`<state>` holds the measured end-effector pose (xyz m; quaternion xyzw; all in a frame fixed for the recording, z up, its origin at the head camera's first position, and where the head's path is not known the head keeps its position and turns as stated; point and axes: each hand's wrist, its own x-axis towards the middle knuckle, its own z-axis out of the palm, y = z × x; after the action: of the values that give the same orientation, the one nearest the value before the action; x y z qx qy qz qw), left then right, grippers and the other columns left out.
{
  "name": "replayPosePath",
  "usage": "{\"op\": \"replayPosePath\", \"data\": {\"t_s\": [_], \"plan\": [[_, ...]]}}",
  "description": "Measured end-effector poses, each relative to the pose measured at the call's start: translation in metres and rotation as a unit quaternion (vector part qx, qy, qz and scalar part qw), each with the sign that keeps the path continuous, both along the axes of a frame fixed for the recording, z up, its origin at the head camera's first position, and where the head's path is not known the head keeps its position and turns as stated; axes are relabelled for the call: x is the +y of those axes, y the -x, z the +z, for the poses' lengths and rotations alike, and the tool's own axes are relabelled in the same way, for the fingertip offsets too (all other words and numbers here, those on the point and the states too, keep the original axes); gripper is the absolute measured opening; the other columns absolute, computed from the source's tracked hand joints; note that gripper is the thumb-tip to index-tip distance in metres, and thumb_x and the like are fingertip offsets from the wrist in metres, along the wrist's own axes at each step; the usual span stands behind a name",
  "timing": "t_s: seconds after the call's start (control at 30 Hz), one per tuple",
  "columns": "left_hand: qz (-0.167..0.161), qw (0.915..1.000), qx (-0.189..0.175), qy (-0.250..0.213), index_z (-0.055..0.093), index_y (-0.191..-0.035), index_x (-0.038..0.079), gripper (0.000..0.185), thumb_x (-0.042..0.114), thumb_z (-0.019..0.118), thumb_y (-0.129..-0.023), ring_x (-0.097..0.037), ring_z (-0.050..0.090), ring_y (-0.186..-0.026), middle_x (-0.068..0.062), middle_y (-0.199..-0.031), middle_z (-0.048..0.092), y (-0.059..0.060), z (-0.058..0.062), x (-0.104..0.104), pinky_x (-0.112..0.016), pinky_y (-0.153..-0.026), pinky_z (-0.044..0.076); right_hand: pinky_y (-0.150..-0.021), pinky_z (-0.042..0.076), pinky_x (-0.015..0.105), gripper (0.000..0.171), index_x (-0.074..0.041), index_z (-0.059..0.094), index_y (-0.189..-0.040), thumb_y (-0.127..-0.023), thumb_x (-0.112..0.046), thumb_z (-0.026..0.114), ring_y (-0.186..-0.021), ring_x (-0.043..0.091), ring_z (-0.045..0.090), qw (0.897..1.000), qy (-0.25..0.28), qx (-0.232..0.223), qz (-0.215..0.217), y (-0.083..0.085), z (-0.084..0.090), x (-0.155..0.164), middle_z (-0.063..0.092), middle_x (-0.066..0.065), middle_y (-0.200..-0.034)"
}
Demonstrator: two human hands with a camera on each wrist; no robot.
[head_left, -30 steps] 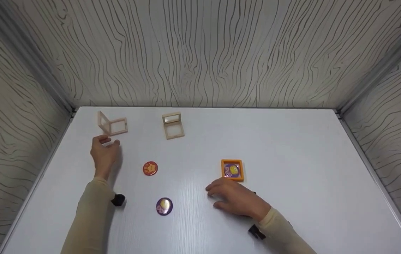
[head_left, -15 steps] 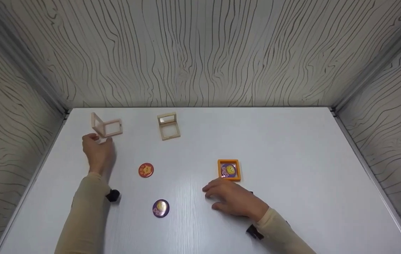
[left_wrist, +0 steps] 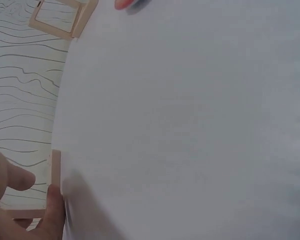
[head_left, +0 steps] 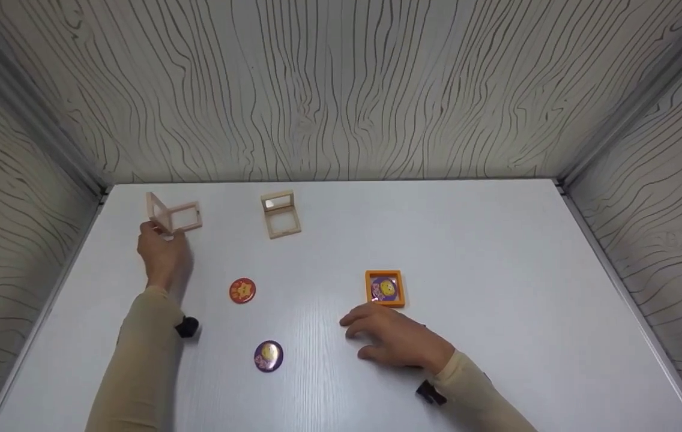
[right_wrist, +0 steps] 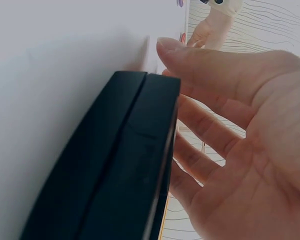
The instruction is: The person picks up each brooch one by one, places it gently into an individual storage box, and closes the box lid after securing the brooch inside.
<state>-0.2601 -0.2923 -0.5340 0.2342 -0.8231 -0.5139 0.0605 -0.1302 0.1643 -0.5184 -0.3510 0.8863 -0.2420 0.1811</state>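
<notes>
My left hand (head_left: 161,255) is at the near end of a pinkish hinged wooden display frame (head_left: 199,215), which stands with its lid raised at the table's far left. Fingers lie on both sides of the frame's edge and pinch it; in the left wrist view the wooden edge (left_wrist: 55,167) shows against a finger. Loosely bent and holding nothing, my right hand (head_left: 398,339) rests by the near side of an orange square frame (head_left: 402,288) with a purple badge (head_left: 385,290) inside. A red star badge (head_left: 242,291) and a purple button badge (head_left: 268,356) lie between the hands.
Another hinged wooden frame (head_left: 285,234) stands opened at the back, right of the pinkish one. Patterned walls (head_left: 329,90) enclose the white table (head_left: 467,240) at the back and sides. A black wrist device (head_left: 431,393) sits by the right sleeve.
My left hand has come up to the pinkish frame and its fingers have closed on the edge. The whole scene shifts slightly left in the head view. My right hand keeps its place by the orange frame.
</notes>
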Motion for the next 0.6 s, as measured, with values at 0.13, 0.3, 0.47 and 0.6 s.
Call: {"op": "replayPosePath", "data": {"t_s": [0.13,0.3,0.47,0.6], "plan": [[0.005,0.9999,0.013,0.009,0.029,-0.160,-0.002,0.057,0.022,0.044,-0.111,-0.041,0.044,-0.147,-0.027,-0.159,0.040,0.0006,-0.0013,-0.0028,-0.051,-0.119,0.042,-0.118,0.046,0.044,0.028,-0.012,0.078,-0.123,-0.094,-0.011,0.080,-0.139,0.021,0.056,1.000,0.012,0.004,0.006,0.0000,-0.0014,0.0015,0.065,-0.005,-0.145],[0.014,0.9996,0.020,0.016,0.040,-0.151,-0.005,0.050,0.026,0.042,-0.112,-0.039,0.047,-0.143,-0.027,-0.154,0.046,-0.0040,-0.0001,-0.0034,-0.052,-0.116,0.043,-0.118,0.045,0.044,0.027,-0.009,0.077,-0.121,-0.094,-0.010,0.079,-0.139,0.023,0.056,0.999,0.032,0.008,0.015,-0.0020,-0.0014,0.0029,0.066,-0.002,-0.144],[0.026,0.9993,0.024,0.013,0.050,-0.144,-0.005,0.046,0.027,0.045,-0.111,-0.037,0.054,-0.133,-0.026,-0.147,0.054,-0.0070,0.0031,-0.0053,-0.049,-0.110,0.046,-0.117,0.045,0.045,0.026,-0.010,0.077,-0.122,-0.096,-0.012,0.078,-0.138,0.023,0.057,0.999,0.040,0.005,0.008,-0.0007,0.0005,0.0015,0.067,-0.002,-0.143],[0.040,0.9990,0.012,0.014,0.055,-0.139,-0.003,0.042,0.024,0.051,-0.108,-0.033,0.058,-0.125,-0.023,-0.141,0.058,-0.0083,0.0034,-0.0089,-0.042,-0.101,0.049,-0.116,0.047,0.043,0.025,-0.010,0.077,-0.122,-0.097,-0.015,0.077,-0.135,0.022,0.059,0.999,0.037,0.011,0.011,0.0018,0.0042,-0.0041,0.069,-0.002,-0.139]]}}
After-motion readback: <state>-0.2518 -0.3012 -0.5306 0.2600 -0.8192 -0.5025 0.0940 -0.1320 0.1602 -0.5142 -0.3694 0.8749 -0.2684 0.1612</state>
